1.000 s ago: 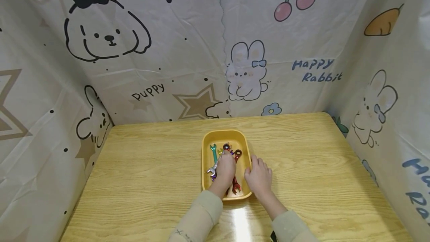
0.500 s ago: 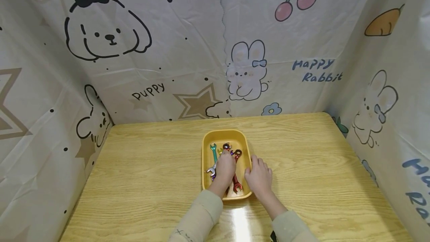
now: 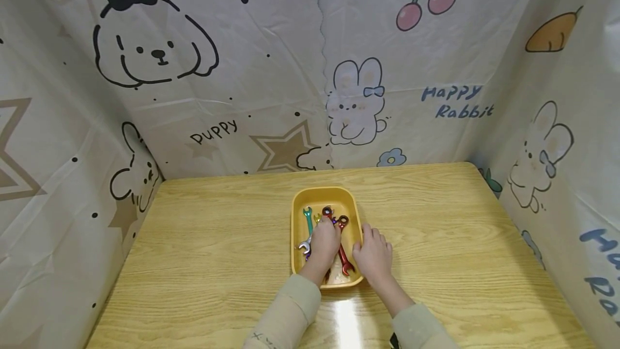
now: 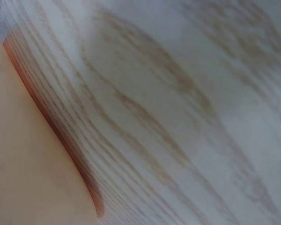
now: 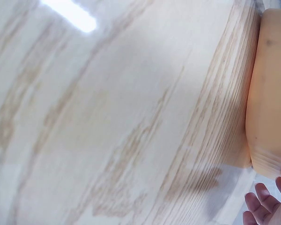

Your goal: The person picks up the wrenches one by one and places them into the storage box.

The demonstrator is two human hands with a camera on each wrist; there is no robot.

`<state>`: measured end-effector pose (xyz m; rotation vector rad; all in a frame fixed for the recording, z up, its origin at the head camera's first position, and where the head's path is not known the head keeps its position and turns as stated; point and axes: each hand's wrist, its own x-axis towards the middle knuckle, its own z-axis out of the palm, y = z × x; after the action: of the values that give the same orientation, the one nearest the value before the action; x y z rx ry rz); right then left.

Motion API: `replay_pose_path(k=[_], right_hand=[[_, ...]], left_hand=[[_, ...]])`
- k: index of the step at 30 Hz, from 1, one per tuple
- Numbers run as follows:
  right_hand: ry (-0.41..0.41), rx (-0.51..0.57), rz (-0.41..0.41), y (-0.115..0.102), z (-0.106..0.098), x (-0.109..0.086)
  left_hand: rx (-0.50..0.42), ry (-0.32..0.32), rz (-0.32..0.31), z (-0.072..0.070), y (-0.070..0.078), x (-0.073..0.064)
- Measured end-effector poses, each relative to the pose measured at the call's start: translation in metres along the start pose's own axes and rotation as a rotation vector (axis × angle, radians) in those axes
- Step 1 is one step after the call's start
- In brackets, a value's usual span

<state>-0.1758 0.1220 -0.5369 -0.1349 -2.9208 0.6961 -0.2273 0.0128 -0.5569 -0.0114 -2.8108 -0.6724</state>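
Note:
A yellow tray (image 3: 323,193) stands on the table with several small coloured wrenches in it. My left hand (image 3: 324,242) reaches down into it, knuckles up and fingers bent among the wrenches; the fingertips are hidden, and I cannot tell whether they grip one. Left of this hand lie a green wrench (image 3: 309,221) and a silver wrench end (image 3: 304,247). To its right a red wrench (image 3: 344,257) slants along the tray floor. A dark red ring end (image 3: 327,211) shows beyond the knuckles. My right hand (image 3: 377,256) holds the tray's right rim, thumb over the edge, fingers outside.
The wood-grain table (image 3: 213,252) extends around the tray. Printed cloth walls (image 3: 271,69) enclose its back and sides. In the left wrist view the tray wall (image 4: 33,154) borders the left edge; in the right wrist view, the tray (image 5: 271,93) is at right.
The red wrench's lower end has swung to the right toward the tray wall, its ring end nearly in place. My left hand has shifted only slightly; my right hand stays put.

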Motion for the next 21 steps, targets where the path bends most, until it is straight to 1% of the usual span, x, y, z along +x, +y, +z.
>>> replay_pose_path(k=[6,13,16,21], right_hand=[[0.016,0.006,-0.004,0.001,0.001,0.0],[-0.002,0.012,0.005,0.0,0.0,0.0],[-0.006,0.007,0.002,0.0,0.0,0.0],[-0.005,0.002,-0.002,0.001,0.001,0.0]], left_hand=[[0.025,-0.007,0.002,0.001,-0.001,0.0],[-0.018,-0.023,-0.008,-0.004,-0.001,0.0],[-0.053,-0.034,-0.034,-0.009,0.0,0.0],[-0.054,-0.039,-0.033,-0.019,-0.001,-0.001]])
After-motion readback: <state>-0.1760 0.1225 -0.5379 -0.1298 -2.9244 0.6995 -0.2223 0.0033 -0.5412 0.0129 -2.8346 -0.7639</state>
